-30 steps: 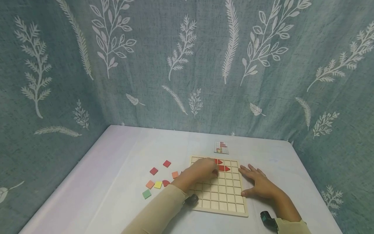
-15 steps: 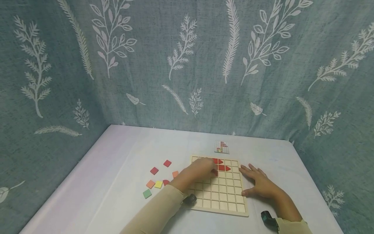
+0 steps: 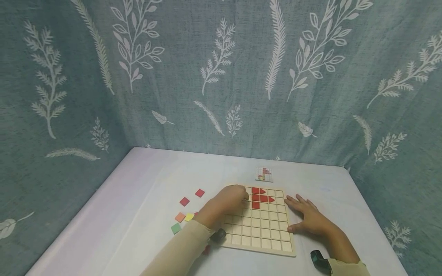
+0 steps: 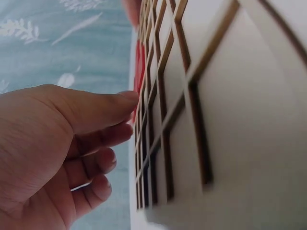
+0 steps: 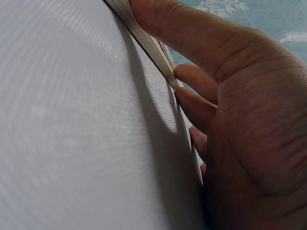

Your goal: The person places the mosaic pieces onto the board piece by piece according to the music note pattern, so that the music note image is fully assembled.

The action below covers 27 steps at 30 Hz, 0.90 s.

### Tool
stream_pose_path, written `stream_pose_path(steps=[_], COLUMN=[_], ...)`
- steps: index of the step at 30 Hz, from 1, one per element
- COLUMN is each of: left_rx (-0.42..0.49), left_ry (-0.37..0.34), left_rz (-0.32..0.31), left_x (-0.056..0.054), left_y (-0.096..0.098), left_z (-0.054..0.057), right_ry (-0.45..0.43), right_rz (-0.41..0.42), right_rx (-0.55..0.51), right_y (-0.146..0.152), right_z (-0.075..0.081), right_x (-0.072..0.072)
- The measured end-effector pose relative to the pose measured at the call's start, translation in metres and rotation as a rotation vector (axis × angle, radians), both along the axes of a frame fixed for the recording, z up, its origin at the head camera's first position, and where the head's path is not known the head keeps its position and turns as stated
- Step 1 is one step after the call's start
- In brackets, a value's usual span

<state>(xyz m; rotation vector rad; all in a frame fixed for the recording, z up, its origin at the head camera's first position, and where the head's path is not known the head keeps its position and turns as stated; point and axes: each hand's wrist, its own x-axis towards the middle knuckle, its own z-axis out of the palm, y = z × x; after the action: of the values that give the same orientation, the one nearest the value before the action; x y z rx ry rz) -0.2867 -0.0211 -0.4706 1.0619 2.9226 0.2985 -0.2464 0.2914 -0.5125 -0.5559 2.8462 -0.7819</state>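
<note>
Lowest in the head view, partly covered by the left sleeve (image 3: 183, 245): a red tile (image 3: 206, 250), liable to be swept aside by any drag of the forearm. Just above, a black wrist camera (image 3: 218, 235) near the lower left corner of the grid board (image 3: 266, 232), able to catch on the rim.

Along the right edge, the right grip (image 3: 307, 218): thumb and fingers spread apart at the rim, clamped on nothing. Possible trouble from too light a brace or too hard a push: a board skewed or shoved leftward on the surface (image 3: 145, 180).

Off to the left, a green tile (image 3: 176, 228), an orange tile (image 3: 180, 217) and a yellow tile (image 3: 189, 217), in reach of a careless elbow.

Over the board's upper left, the left grip (image 3: 227, 201): thumb and forefinger nearly together, other fingers curled; cannot tell about a tile pinched between. Just beside, the red pieces (image 3: 256, 197) in cells of the top three rows, easily nudged out of line by a knuckle. Cells under the hand hidden from above, hence a risk of miscounting.

Farther left, two loose red squares (image 3: 184, 201). Beyond the board, a small pattern card (image 3: 264, 174), its far-off, tiny print easy to misread by a row or column.
</note>
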Motion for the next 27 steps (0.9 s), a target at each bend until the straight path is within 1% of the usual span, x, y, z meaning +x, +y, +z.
stream_pose_path(steps=[2, 6, 7, 10, 12, 15, 17, 20, 23, 27], left_rx=[-0.011, -0.034, -0.033, -0.039, -0.041, -0.041, -0.034, -0.015, -0.014, -0.032], left_ry=[0.005, 0.03, 0.027, -0.004, -0.043, -0.104, -0.121, -0.118, -0.084, -0.05], left_rz=[0.014, 0.013, 0.016, 0.05, 0.094, 0.186, 0.233, 0.274, 0.288, 0.329], left_x=[0.001, -0.001, -0.002, -0.004, -0.004, -0.002, -0.002, -0.001, -0.003, -0.004], left_y=[-0.008, -0.024, -0.028, -0.041, -0.05, -0.061, -0.068, -0.08, -0.091, -0.101], left_z=[0.002, 0.001, 0.001, 0.001, 0.001, 0.003, 0.003, 0.003, 0.002, 0.001], right_ry=[-0.005, 0.0, 0.002, 0.012, 0.014, 0.01, 0.011, 0.019, 0.029, 0.014], right_rz=[0.0, 0.004, 0.002, 0.009, 0.015, 0.019, 0.021, 0.022, 0.031, 0.026], right_rx=[0.001, 0.002, -0.001, -0.005, -0.009, -0.015, -0.016, -0.017, -0.016, -0.013], right_y=[-0.001, -0.002, -0.002, -0.002, -0.003, -0.002, -0.001, 0.0, 0.001, 0.0], right_z=[0.0, 0.002, 0.002, 0.004, 0.004, 0.005, 0.004, 0.002, 0.0, 0.0], right_x=[0.001, 0.002, 0.003, 0.004, 0.005, 0.005, 0.005, 0.005, 0.004, 0.001])
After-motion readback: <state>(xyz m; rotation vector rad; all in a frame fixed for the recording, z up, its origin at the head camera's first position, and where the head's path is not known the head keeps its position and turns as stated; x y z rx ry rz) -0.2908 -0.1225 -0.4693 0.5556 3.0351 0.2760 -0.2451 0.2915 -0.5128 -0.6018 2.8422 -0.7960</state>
